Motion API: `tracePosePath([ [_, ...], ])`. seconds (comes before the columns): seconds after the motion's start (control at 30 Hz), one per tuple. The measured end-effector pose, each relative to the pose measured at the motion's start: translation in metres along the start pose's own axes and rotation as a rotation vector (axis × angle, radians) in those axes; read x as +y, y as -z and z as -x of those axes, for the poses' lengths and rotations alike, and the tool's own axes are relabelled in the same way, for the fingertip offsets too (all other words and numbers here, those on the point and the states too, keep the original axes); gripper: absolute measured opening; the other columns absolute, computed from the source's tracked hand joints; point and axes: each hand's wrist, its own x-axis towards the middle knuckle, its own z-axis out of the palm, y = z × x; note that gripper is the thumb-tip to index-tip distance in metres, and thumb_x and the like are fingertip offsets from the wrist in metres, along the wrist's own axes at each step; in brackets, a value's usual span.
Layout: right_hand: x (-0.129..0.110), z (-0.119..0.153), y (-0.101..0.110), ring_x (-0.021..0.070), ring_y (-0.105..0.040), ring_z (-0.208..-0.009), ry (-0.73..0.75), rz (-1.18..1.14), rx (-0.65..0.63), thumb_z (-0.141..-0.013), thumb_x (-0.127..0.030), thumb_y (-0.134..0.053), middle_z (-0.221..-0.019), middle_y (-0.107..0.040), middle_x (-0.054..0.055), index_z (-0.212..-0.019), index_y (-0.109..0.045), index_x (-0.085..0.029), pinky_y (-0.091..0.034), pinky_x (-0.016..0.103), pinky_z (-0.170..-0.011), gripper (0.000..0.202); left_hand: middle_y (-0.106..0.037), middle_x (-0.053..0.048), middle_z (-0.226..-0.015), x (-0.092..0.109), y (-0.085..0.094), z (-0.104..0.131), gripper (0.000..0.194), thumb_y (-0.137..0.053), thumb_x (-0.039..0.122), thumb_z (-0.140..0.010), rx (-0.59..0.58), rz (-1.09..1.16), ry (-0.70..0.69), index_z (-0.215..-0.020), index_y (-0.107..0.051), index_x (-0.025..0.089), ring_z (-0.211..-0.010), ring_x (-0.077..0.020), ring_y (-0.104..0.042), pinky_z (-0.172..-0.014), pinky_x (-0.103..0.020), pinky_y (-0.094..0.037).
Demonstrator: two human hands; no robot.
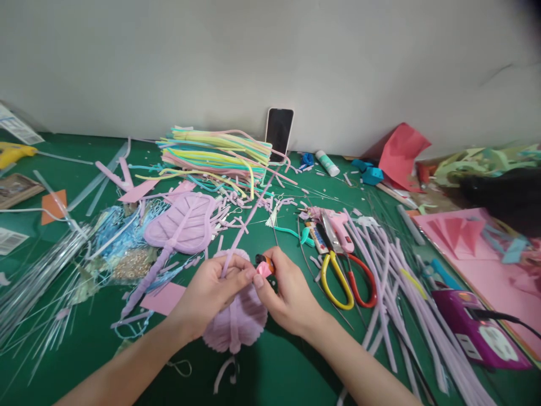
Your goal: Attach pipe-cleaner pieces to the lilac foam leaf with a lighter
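Observation:
My left hand [217, 290] is closed, its fingers pinching a long lilac pipe cleaner [249, 217] that slants up and away. Below it hangs a rounded, ribbed lilac pipe-cleaner piece [236, 324], partly covered by the hand; whether the two are joined is hidden. My right hand [287, 290] is curled around a small black, orange and pink object [265, 267], mostly hidden by the fingers, so its kind is unclear. The two thumbs almost meet. To the left lies a lilac leaf-shaped pipe-cleaner piece [186, 223] with a wrapped stem.
Bundled coloured pipe cleaners [215, 155] lie behind, near a propped phone [279, 127]. Scissors [347, 282], a pink glue gun [342, 231] and loose lilac pipe cleaners [389, 282] are on the right, with a purple power device [477, 327]. Wires [42, 287] spread at left.

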Motion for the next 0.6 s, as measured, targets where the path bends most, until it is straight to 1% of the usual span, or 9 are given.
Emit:
tracePosePath([
  [0.13, 0.000, 0.000, -0.003, 0.0151, -0.044, -0.067, -0.004, -0.027, 0.001, -0.089, -0.034, -0.039, -0.072, -0.045, 0.000, -0.078, -0.037, -0.022, -0.035, 0.029, -0.061, 0.016, -0.025, 0.011, -0.047, 0.002, -0.004, 0.001, 0.039, -0.068, 0.053, -0.074, 0.024, -0.012, 0.014, -0.073, -0.053, 0.018, -0.040, -0.0037, -0.018, -0.037, -0.019, -0.009],
  [0.23, -0.001, 0.000, -0.005, 0.0138, -0.042, -0.063, -0.031, -0.072, 0.007, -0.090, -0.033, -0.036, -0.068, -0.043, -0.002, -0.074, -0.035, -0.023, -0.033, 0.027, -0.058, 0.020, -0.027, 0.011, -0.047, 0.002, -0.007, 0.001, 0.040, -0.070, 0.053, -0.072, 0.051, -0.020, 0.008, -0.073, -0.053, 0.018, -0.040, -0.0037, -0.018, -0.037, -0.019, -0.009],
  [0.43, -0.001, 0.001, -0.008, 0.0134, -0.040, -0.061, -0.001, -0.091, 0.001, -0.091, -0.037, -0.036, -0.065, -0.041, -0.003, -0.073, -0.035, -0.023, -0.032, 0.027, -0.057, 0.022, -0.023, 0.011, -0.047, -0.001, -0.004, -0.001, 0.038, -0.070, 0.052, -0.074, 0.000, 0.028, 0.052, -0.074, -0.052, 0.019, -0.041, -0.0035, -0.014, -0.037, -0.019, -0.008],
  [0.6, -0.001, 0.001, -0.012, 0.0118, -0.037, -0.056, -0.080, -0.141, 0.038, -0.093, -0.039, -0.031, -0.061, -0.037, -0.004, -0.070, -0.033, -0.023, -0.029, 0.026, -0.054, 0.028, -0.024, 0.011, -0.047, 0.000, -0.003, -0.001, 0.036, -0.070, 0.050, -0.074, 0.006, 0.027, 0.032, -0.072, -0.053, 0.018, -0.040, -0.0029, -0.017, -0.037, -0.017, -0.010],
])
